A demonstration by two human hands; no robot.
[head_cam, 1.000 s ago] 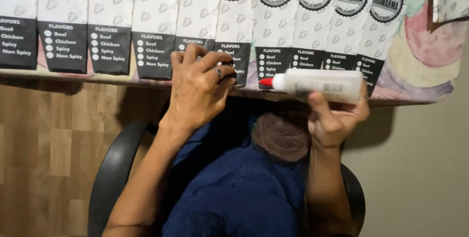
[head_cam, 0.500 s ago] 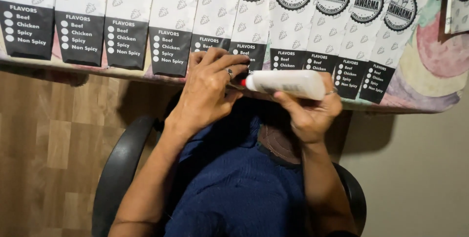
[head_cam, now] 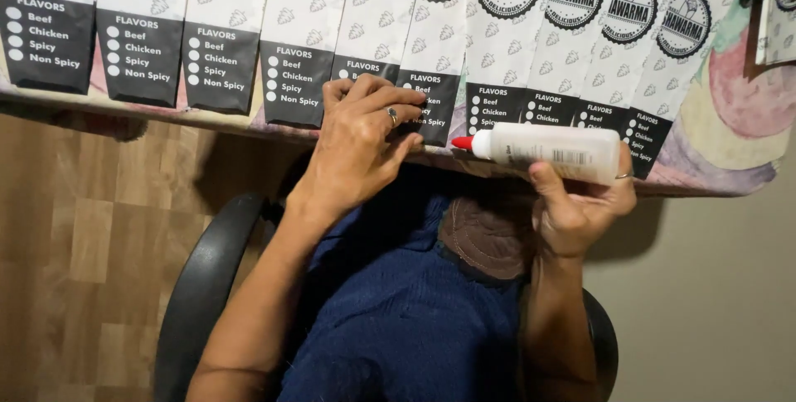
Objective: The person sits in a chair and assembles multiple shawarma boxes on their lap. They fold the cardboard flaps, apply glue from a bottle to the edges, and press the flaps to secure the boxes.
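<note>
Pulling the glue bottle rightward, off the paper bag.

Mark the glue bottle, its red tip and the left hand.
glue bottle [head_cam: 551, 152], head view, middle of the white body.
red tip [head_cam: 462, 143], head view, on the nozzle.
left hand [head_cam: 361, 141], head view, back of the hand.

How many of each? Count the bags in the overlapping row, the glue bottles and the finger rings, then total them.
bags: 10
glue bottle: 1
rings: 2
Total: 13
</note>
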